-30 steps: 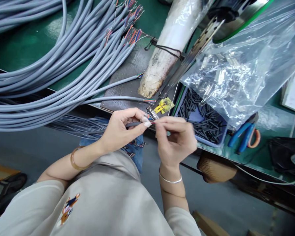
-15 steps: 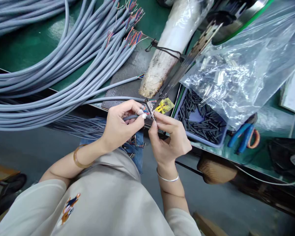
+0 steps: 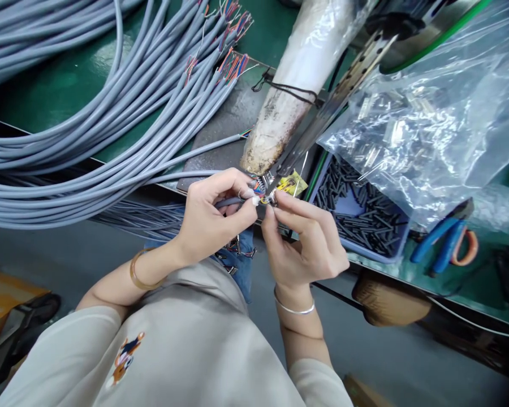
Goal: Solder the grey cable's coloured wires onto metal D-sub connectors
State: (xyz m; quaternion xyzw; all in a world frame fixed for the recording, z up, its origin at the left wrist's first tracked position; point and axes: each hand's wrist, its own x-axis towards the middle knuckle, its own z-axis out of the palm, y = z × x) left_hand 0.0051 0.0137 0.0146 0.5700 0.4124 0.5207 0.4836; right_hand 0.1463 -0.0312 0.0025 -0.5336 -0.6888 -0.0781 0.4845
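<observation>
My left hand [image 3: 212, 217] is closed in a pinch on the stripped end of a grey cable [image 3: 229, 202], with white wrapping on the fingertips. Coloured wires fan out from this end toward a small metal multi-pin connector [image 3: 273, 196]. That connector is pinched between the thumb and fingers of my right hand [image 3: 307, 243], which partly cover it. From the upper right, a soldering iron [image 3: 299, 148] with a perforated shaft slants down, its dark tip at the wires and connector. Whether tip and pins touch, I cannot tell. Behind lies a yellow piece [image 3: 294, 183].
Grey cables [image 3: 152, 121] with bared wire ends cover the left bench. A white-wrapped roll [image 3: 282, 107] stands behind my hands. To the right are a blue tray [image 3: 401, 249] of black tubes, a plastic bag [image 3: 415, 130] of metal parts and blue-handled pliers [image 3: 445, 243]. Wired connectors [image 3: 235, 246] rest on my lap.
The connector has turned and come under the iron's tip, where before it stood clear in front. My right hand has shifted slightly right and rotated. The whole view has shifted a little.
</observation>
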